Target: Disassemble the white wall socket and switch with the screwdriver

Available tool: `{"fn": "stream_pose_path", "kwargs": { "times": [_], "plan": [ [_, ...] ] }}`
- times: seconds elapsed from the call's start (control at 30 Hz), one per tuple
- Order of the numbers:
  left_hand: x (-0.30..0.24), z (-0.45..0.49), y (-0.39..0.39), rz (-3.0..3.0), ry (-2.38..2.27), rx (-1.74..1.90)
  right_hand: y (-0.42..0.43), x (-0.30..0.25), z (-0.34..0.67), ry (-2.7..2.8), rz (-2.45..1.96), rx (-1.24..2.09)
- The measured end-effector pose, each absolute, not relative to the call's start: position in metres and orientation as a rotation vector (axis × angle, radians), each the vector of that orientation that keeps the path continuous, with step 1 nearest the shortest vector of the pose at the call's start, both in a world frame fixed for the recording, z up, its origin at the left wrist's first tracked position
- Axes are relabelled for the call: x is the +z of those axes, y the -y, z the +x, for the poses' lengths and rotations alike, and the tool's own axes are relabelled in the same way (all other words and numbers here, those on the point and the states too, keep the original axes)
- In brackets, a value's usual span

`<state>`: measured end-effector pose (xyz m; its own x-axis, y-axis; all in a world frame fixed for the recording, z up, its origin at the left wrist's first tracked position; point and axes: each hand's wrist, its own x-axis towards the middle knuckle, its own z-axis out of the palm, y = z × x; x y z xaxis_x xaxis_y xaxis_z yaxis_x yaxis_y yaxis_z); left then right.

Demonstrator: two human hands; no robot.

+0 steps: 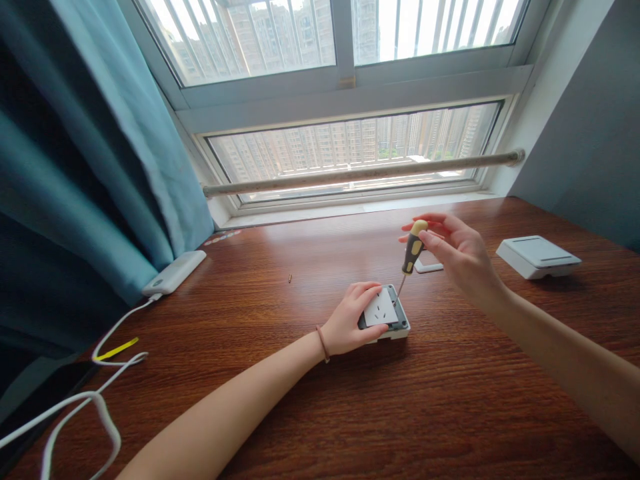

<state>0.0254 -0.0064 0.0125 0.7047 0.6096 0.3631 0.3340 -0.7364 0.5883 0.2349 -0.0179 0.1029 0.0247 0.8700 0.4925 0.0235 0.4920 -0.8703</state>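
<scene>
One socket unit [381,309] sits on the bench [225,320], its white face set in a grey frame. The left hand [345,327] clasps it between thumb and fingers. The right hand [457,250] pinches the handle of one yellow-and-grey screwdriver [413,251], tip at the unit's right side. Partly behind the handle: one white plate [431,268]. Farther out: one copper-coloured fastener [289,278], one white box [540,257], one yellow strip [117,349], one white device [176,273] with a cable attached.

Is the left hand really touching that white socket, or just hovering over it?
Touching. The head view shows the left hand gripping the white socket, fingers across its far side and thumb along its near side.
</scene>
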Motion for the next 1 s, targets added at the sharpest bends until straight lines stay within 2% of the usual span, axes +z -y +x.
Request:
{"fn": "stream_pose_path", "kwargs": {
  "times": [0.17,0.5,0.8,1.0],
  "plan": [
    [0.012,0.025,0.006,2.44,-0.719,0.746,0.01,0.099,0.237,1.394,-0.855,0.673],
    [0.012,0.025,0.006,2.43,-0.725,0.746,0.017,0.102,0.233,1.359,-0.841,0.791],
    [0.012,0.025,0.005,2.427,-0.721,0.753,0.009,0.097,0.237,1.415,-0.963,0.503],
    [0.012,0.025,0.006,2.436,-0.714,0.757,0.016,0.102,0.235,1.407,-0.925,0.677]
  ]
}}
